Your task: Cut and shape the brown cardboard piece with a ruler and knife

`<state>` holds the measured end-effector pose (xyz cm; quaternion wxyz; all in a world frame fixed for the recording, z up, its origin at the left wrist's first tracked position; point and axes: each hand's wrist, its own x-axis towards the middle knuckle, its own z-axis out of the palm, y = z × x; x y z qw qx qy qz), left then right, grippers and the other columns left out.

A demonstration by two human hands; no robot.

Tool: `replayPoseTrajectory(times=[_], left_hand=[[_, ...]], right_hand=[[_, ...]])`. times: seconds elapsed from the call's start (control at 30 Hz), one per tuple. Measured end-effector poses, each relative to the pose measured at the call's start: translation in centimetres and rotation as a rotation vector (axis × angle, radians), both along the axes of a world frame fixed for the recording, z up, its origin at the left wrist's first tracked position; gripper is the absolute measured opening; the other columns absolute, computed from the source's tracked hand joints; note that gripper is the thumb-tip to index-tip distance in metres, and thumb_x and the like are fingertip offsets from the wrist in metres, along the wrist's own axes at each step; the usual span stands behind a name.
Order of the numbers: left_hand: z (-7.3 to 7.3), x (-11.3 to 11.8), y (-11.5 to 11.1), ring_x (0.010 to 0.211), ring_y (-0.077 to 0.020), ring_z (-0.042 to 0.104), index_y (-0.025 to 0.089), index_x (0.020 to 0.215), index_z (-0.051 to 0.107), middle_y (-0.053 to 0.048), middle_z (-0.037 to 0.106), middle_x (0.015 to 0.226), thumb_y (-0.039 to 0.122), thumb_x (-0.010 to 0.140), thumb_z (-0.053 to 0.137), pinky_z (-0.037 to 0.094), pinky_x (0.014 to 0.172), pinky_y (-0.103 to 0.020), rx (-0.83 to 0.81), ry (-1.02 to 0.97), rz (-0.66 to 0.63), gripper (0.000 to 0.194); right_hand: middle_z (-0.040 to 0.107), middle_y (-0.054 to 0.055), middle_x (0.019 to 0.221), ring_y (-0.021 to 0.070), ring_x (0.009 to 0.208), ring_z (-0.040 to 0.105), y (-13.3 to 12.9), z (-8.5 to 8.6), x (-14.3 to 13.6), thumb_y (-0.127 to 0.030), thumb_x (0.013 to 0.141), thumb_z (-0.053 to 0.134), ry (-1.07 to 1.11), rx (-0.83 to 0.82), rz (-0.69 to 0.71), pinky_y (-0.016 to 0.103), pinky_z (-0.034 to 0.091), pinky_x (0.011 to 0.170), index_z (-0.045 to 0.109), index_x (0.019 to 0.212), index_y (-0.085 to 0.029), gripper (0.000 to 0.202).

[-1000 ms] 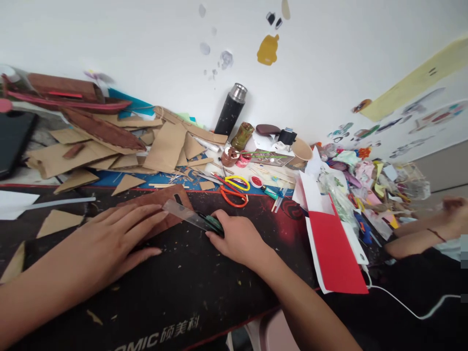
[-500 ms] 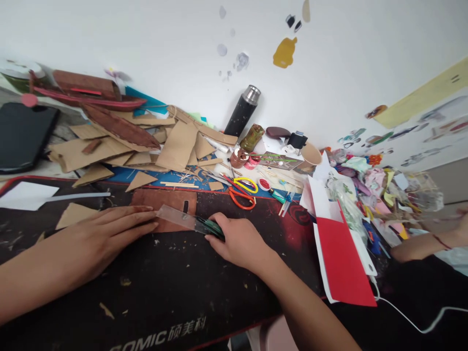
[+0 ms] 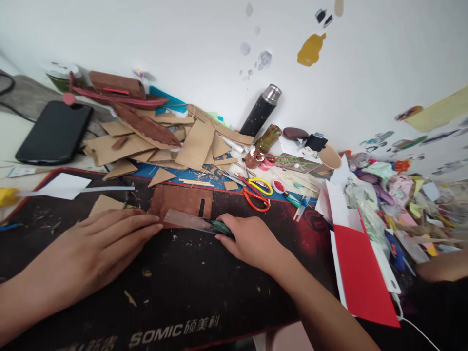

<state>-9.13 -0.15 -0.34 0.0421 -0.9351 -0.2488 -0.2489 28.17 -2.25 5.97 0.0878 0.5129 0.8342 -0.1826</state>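
A flat brown rectangular piece (image 3: 183, 197) with a small dark slot near its right end lies on the black desk mat (image 3: 204, 282). My left hand (image 3: 106, 239) is laid flat with fingers stretched, the fingertips at the piece's near left corner. Along the near edge of the piece runs a clear plastic strip (image 3: 186, 219), like a ruler. My right hand (image 3: 248, 239) is closed on a dark green handled tool (image 3: 221, 227) at the strip's right end. The palm hides most of the tool, so its kind is unclear.
Behind lie cardboard scraps (image 3: 193, 146), orange-and-yellow scissors (image 3: 258, 190), a black flask (image 3: 261, 109) and a brown model boat (image 3: 119, 92). A phone (image 3: 54, 131) is at the left. Red card (image 3: 361, 273) sits to the right, near another person's arm (image 3: 444, 265).
The view has swung left, so things appear farther right. The clear strip and my left fingertips have shifted toward the brown piece's near edge. My right hand keeps hold of the green tool.
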Motion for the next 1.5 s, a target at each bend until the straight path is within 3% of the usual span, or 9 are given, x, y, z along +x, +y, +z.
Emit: replayPoseTrajectory(times=[0.17,0.27,0.33,0.57,0.73,1.0,1.2,1.33,1.5], left_hand=[[-0.1,0.9,-0.1,0.135,-0.0295,0.078,0.026,0.159,0.072,-0.008,0.085,0.150,0.032,0.120,0.046,0.062,0.115,-0.050,0.010,0.051,0.081,0.048],[-0.8,1.8,0.4,0.142,-0.0414,0.074,0.013,0.161,0.069,-0.023,0.070,0.168,0.051,0.123,0.038,0.062,0.112,-0.062,-0.068,0.073,0.261,0.062],[-1.4,2.3,0.7,0.145,-0.0437,0.072,0.011,0.164,0.066,-0.025,0.067,0.171,0.059,0.122,0.039,0.060,0.115,-0.066,-0.128,0.064,0.328,0.069],[-2.2,2.9,0.3,0.141,-0.0369,0.077,0.026,0.178,0.052,-0.014,0.079,0.159,0.058,0.120,0.050,0.061,0.120,-0.056,-0.182,-0.048,0.216,0.067],[-1.8,4.0,-0.1,0.131,-0.0369,0.080,0.024,0.186,0.038,-0.016,0.083,0.150,0.058,0.120,0.050,0.061,0.113,-0.054,-0.127,-0.069,0.183,0.075],[-2.7,5.2,0.3,0.128,-0.0400,0.076,0.019,0.159,0.072,-0.020,0.081,0.143,0.057,0.120,0.048,0.060,0.109,-0.056,-0.109,-0.001,0.194,0.059],[-1.9,5.0,0.5,0.136,-0.0392,0.074,0.022,0.158,0.073,-0.019,0.081,0.148,0.060,0.121,0.043,0.059,0.114,-0.059,-0.118,0.014,0.212,0.061],[-0.5,5.8,0.2,0.136,-0.0357,0.076,0.018,0.151,0.075,-0.018,0.083,0.146,0.042,0.123,0.043,0.060,0.113,-0.053,0.006,0.031,0.182,0.049],[-0.8,6.4,-0.4,0.123,-0.0334,0.079,0.019,0.145,0.079,-0.015,0.086,0.136,0.031,0.120,0.042,0.062,0.103,-0.050,0.001,0.074,0.147,0.046]], right_hand=[[0.089,0.013,0.118,0.0297,0.102,0.085,1.2,1.3,-0.8,-0.032,0.119,0.066,-0.063,0.021,0.033,0.037,0.051,0.076,0.070,0.136,-0.017,0.023],[0.089,0.014,0.119,0.0307,0.102,0.086,2.0,1.9,-1.3,-0.033,0.119,0.066,-0.084,0.047,0.014,0.037,0.050,0.075,0.069,0.139,-0.017,0.026],[0.089,0.014,0.119,0.0312,0.103,0.086,2.5,2.1,-1.6,-0.033,0.118,0.066,-0.100,0.055,0.001,0.037,0.049,0.074,0.069,0.140,-0.017,0.027],[0.090,0.014,0.118,0.0307,0.104,0.086,2.8,1.2,-1.1,-0.031,0.117,0.068,-0.124,0.053,-0.021,0.036,0.048,0.075,0.069,0.133,-0.018,0.020],[0.090,0.013,0.118,0.0300,0.105,0.086,2.2,0.7,-0.2,-0.029,0.116,0.070,-0.111,0.022,-0.050,0.035,0.051,0.078,0.069,0.132,-0.019,0.019],[0.090,0.013,0.115,0.0297,0.102,0.087,1.8,0.8,0.2,-0.029,0.116,0.070,-0.126,0.023,-0.082,0.034,0.051,0.077,0.070,0.132,-0.019,0.019],[0.090,0.014,0.116,0.0308,0.103,0.087,2.1,1.1,0.1,-0.030,0.117,0.069,-0.136,0.037,-0.049,0.035,0.051,0.077,0.070,0.131,-0.019,0.019],[0.090,0.014,0.116,0.0307,0.102,0.087,2.6,1.0,-0.6,-0.032,0.118,0.068,-0.100,0.064,-0.027,0.036,0.052,0.077,0.069,0.134,-0.019,0.020],[0.090,0.014,0.121,0.0307,0.105,0.086,2.9,0.6,-1.5,-0.037,0.119,0.068,-0.062,0.027,-0.019,0.037,0.054,0.080,0.068,0.135,-0.019,0.023]])
